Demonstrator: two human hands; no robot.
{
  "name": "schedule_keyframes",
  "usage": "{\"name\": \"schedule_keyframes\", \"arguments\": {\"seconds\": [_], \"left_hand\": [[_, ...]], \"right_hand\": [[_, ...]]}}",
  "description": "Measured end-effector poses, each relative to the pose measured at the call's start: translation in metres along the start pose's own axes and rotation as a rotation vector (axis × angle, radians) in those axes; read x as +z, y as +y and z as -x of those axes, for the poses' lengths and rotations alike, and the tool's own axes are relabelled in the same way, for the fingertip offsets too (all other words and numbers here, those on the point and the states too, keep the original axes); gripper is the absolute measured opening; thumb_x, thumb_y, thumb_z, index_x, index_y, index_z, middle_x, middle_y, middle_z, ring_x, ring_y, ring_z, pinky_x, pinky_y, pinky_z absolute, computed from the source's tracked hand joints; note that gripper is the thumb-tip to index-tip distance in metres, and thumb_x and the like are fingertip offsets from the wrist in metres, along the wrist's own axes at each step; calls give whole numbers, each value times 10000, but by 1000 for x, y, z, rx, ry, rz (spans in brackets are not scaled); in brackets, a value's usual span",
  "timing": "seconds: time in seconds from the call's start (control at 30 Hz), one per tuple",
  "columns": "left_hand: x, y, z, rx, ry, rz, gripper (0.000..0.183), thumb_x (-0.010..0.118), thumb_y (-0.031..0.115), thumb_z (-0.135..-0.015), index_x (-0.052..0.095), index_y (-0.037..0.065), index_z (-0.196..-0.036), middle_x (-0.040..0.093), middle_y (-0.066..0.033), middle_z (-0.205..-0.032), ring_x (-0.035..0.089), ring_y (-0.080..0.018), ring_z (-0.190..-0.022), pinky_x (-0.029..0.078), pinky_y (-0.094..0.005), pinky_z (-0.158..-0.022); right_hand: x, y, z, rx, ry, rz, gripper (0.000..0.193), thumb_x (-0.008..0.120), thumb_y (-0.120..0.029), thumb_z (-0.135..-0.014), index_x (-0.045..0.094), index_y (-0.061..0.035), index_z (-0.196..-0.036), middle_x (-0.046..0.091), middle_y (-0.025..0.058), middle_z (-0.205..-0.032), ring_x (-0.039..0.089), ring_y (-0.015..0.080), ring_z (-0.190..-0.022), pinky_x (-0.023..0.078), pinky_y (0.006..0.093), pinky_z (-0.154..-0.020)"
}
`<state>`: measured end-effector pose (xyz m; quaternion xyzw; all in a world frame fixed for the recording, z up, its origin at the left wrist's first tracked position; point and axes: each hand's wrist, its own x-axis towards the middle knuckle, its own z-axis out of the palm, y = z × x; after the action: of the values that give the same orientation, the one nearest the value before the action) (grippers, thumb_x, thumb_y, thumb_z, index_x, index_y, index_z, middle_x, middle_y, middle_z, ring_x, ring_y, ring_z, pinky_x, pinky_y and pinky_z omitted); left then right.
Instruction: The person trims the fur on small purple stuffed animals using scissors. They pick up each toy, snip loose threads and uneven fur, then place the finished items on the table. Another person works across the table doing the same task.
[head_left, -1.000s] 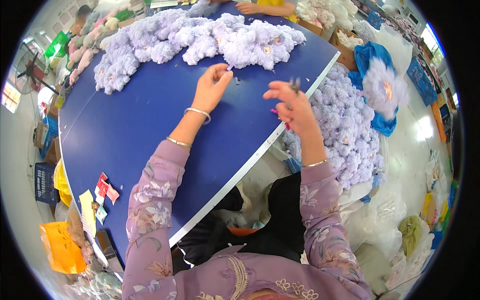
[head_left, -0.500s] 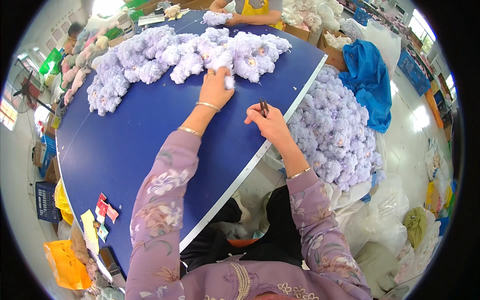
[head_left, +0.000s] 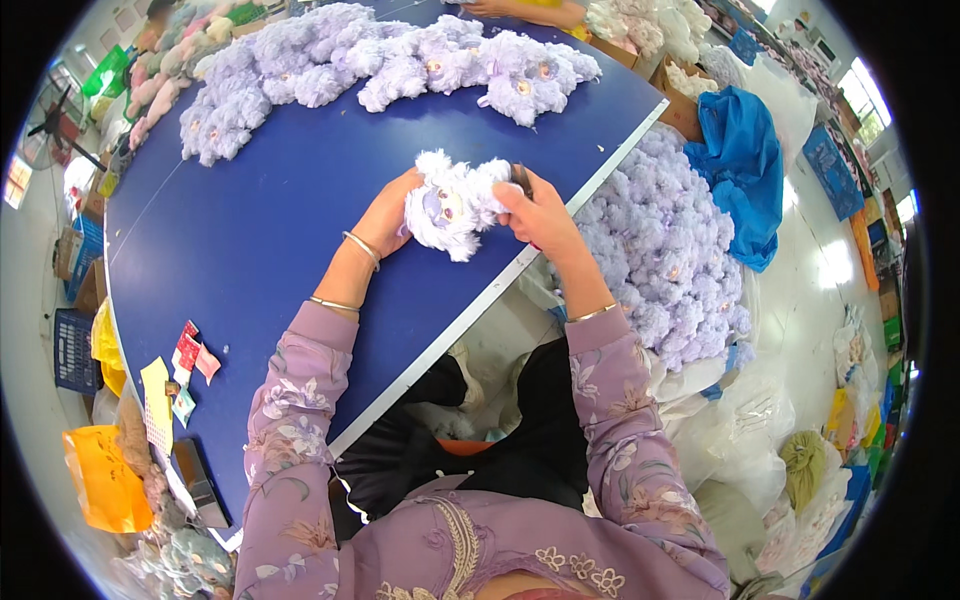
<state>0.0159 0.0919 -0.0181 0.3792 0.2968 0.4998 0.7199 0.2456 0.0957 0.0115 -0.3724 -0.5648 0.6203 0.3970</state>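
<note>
A fluffy pale-lilac plush toy (head_left: 446, 210) is held above the blue table, its small face turned up. My left hand (head_left: 392, 212) is closed around its left side. At the toy's right side, my right hand (head_left: 540, 212) pinches the fur and also grips a small dark two-pronged tool (head_left: 521, 180), either snips or tweezers; the fingers partly hide it. Beyond my hands, a row of similar lilac plush toys (head_left: 290, 60) lies along the table's far side.
The blue table (head_left: 250, 240) has a pale metal edge on my side. Right of it is a big heap of lilac plush toys (head_left: 660, 250), beside a blue plastic sheet (head_left: 740, 170). Small packets (head_left: 187, 345) lie at the table's left. Another person's arm (head_left: 540, 12) shows across the table.
My left hand has taken a plush toy from the row and brought it nearer. My right hand has come to the toy, still with the dark tool. The view has shifted slightly.
</note>
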Motion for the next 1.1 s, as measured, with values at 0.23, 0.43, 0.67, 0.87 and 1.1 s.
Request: {"name": "schedule_keyframes", "arguments": {"seconds": [0.23, 0.43, 0.67, 0.87, 1.1], "left_hand": [[3, -4, -2, 37, 62, 70, 447, 444, 376, -1001, 490, 32, -1283, 594, -92, -1220, 602, -187, -1091, 501, -336, -930], [0, -14, 3, 217, 11, -9, 496, 535, 332, -970, 440, 7, -1332, 556, -109, -1241, 549, -189, -1154, 454, -334, -983], [10, -16, 3, 348, 154, -30, 482, 591, 200, -933, 425, -12, -1333, 558, -123, -1230, 567, -204, -1117, 473, -346, -961], [-1, -13, -2, 304, 215, 107, 408, 529, 236, -956, 457, 5, -1285, 594, -117, -1174, 623, -220, -1027, 519, -348, -883], [-3, -4, -2, 185, 202, 89, 454, 443, 420, -984, 486, 28, -1209, 648, -111, -1042, 650, -182, -842, 500, -268, -661]], "right_hand": [[6, 12, -7, -17, 60, 141, 355, 696, -324, -860, 569, -41, -1033, 550, -6, -689, 397, 24, -497, 293, 191, -424], [7, 18, -10, -42, 163, 67, 426, 713, -271, -856, 499, -12, -1119, 561, 25, -708, 388, 23, -475, 293, 197, -404], [10, 21, -9, -25, 146, -108, 336, 704, -228, -866, 483, -36, -1031, 576, 65, -716, 383, 29, -475, 306, 205, -417], [19, 12, -2, -60, -34, -196, 207, 642, -176, -905, 475, -61, -945, 588, 82, -713, 389, 48, -473, 323, 221, -417], [-50, -44, 0, -469, 138, -846, 203, 544, -280, -960, 564, -80, -933, 602, 16, -848, 284, 54, -433, 243, 229, -399]]}}
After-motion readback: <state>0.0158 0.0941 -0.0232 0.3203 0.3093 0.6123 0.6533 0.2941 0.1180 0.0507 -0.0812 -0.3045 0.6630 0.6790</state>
